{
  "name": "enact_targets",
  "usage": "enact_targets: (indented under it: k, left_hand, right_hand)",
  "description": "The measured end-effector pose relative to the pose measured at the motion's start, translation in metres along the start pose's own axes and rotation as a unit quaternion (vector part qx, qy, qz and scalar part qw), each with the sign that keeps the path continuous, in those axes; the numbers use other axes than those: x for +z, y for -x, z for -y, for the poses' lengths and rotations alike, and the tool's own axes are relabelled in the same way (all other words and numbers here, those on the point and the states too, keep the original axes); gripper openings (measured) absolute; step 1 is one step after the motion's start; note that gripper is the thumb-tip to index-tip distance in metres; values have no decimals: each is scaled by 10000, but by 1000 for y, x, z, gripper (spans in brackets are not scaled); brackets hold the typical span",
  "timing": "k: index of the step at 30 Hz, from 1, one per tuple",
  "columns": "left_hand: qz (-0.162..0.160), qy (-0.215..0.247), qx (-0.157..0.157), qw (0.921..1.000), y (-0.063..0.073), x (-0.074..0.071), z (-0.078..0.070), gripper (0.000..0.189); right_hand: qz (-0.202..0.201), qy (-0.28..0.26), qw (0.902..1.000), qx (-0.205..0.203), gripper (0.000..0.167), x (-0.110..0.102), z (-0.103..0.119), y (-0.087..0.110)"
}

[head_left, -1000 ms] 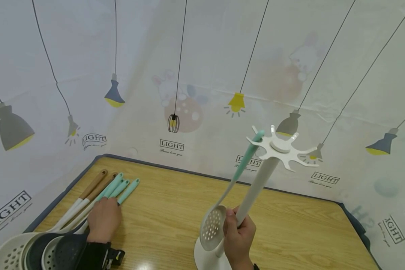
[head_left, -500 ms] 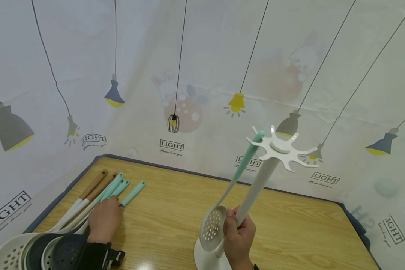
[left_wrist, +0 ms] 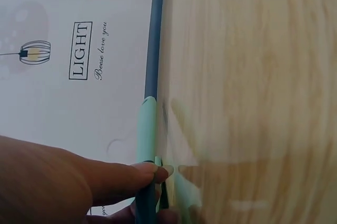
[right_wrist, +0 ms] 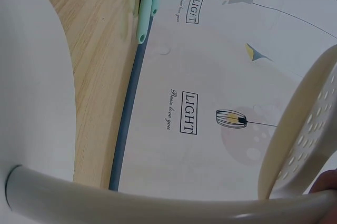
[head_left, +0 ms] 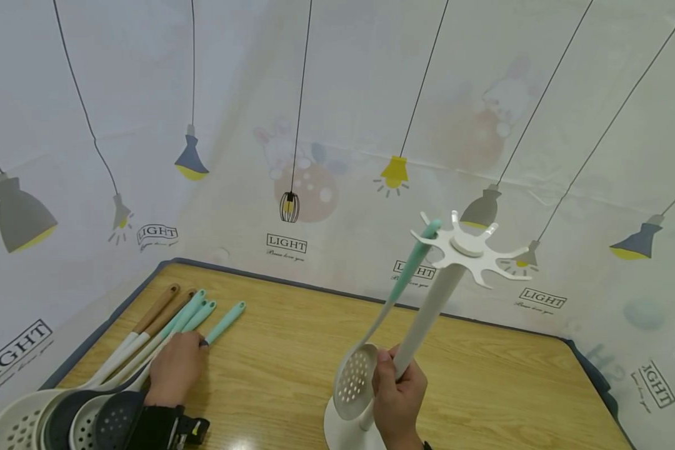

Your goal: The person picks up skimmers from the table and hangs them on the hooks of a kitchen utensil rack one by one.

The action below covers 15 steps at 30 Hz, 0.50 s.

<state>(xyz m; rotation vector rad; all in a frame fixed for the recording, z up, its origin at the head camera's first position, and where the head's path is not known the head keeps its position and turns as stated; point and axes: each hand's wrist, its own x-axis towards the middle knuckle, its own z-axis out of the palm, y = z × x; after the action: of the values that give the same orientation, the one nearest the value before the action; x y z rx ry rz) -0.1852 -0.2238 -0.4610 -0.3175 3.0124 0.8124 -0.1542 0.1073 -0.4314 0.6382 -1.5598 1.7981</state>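
Wood-grain tabletop below us: our left hand pinches the mint-green utensil handle, its long axis angling up-right toward the white hook-topped rack pole that our right hand grips, well apart to the right.

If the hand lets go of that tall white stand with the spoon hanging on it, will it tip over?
Probably not easily. The stand has a wide round base flat on the table, which should steady it. Still, it looks tall and thin, and the skimmer hangs on one side only, so a push near the top might rock it. The right hand grips its pole.
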Motion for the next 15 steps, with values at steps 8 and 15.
enact_targets:
  k: [8,15]
  left_hand:
    - [50,-54,26,10000,2,-2,-4,23]
    - [101,-16,-19,9999,6,-5,-8,27]
  right_hand:
    - [29,-15,10000,-46,26,-1,-1,0]
    - [-55,221,9996,164,27,0,0,0]
